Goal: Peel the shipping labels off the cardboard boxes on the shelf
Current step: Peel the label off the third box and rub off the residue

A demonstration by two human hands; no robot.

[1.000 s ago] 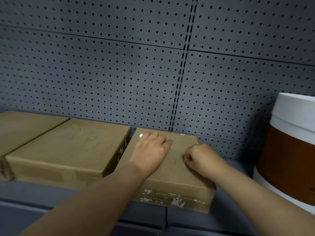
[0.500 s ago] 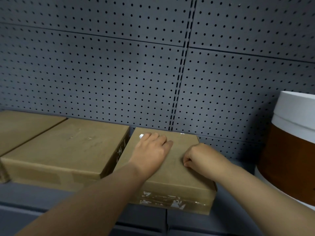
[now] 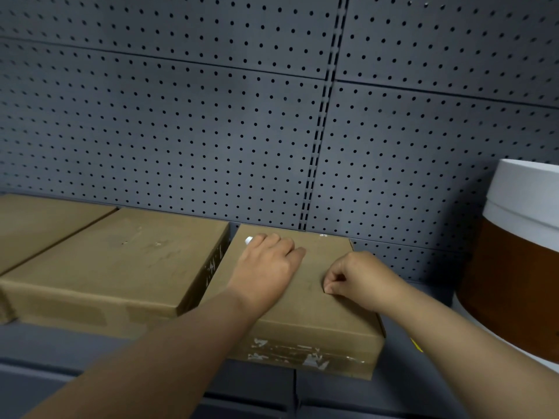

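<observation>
Three cardboard boxes on shelf (image 3: pixel 75 346); we work rightmost box (image 3: pixel 326 316), near shelf's front edge. Left hand (image 3: pixel 266 270) flat, grip wide, bracing top. Right hand (image 3: pixel 360 279) has shifted slightly, fingertips (image 3: pixel 328 288) pinched narrow on box top; label scrap unclear. Residue (image 3: pixel 302 355) remains on front face; peeling unfinished.

There are three brown cardboard boxes on the shelf (image 3: pixel 423 376): one box on the far left (image 3: pixel 39 225), one box in the middle (image 3: pixel 121 261), and one box on the right (image 3: pixel 317 316). There is one big round tub (image 3: pixel 520 267), white and brown. There are two hands, a left hand (image 3: pixel 266 273) and a right hand (image 3: pixel 360 279).
</observation>
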